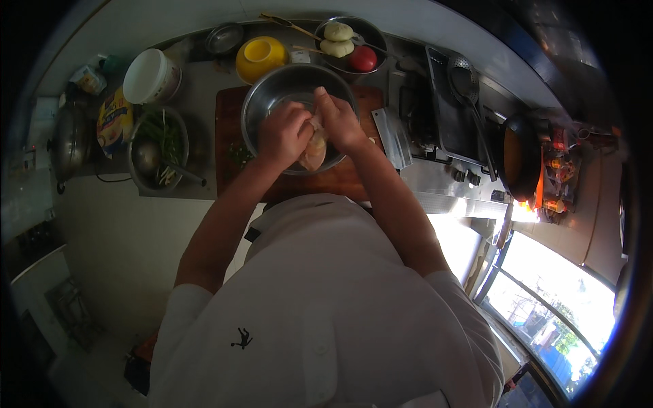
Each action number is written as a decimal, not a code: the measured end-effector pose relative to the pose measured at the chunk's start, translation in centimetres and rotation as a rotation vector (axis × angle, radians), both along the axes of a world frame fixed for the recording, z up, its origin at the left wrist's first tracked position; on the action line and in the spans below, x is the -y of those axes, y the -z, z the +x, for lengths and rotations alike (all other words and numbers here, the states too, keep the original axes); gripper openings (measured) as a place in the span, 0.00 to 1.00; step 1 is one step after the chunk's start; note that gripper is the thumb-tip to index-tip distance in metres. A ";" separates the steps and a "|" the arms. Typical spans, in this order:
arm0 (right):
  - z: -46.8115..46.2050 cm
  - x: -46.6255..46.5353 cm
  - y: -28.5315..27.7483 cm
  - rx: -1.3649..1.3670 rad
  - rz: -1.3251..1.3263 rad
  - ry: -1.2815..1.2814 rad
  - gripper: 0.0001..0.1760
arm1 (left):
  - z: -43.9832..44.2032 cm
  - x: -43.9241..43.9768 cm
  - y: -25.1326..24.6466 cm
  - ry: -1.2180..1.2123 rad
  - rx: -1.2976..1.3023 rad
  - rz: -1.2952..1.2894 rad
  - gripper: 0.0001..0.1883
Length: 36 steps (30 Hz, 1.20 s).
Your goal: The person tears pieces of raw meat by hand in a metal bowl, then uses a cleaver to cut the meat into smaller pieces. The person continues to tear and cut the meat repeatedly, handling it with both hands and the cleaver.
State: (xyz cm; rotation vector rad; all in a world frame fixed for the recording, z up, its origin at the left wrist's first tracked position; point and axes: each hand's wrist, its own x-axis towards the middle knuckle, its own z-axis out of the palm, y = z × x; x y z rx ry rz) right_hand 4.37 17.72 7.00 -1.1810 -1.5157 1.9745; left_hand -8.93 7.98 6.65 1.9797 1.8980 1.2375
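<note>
Over a stainless steel bowl point(249, 120) I hold a pale piece of raw meat point(314, 152), perhaps chicken, with both hands. My left hand point(285, 133) grips it from the left, fingers curled. From the right, my right hand point(341, 121) closes on its upper part with the thumb pointing up. The far end of the meat is hidden between my hands. Beneath the bowl lies a reddish-brown wooden cutting board point(227, 109), with bits of chopped greens point(240, 154) at its left. A cleaver point(392, 137) rests by the board's right edge.
A metal bowl point(184, 135) of greens and a ladle, a white bucket point(148, 76) and a yellow bowl point(261, 58) stand to the left. Behind, another bowl point(376, 33) holds a tomato point(362, 58) and pale buns. A tray point(459, 137), skimmer point(463, 76) and wok point(520, 158) are right.
</note>
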 end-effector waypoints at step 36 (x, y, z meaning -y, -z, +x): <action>0.5 -0.5 3.5 -0.257 -0.323 -0.060 0.23 | 0.1 -1.0 2.3 -0.251 1.566 -0.513 0.18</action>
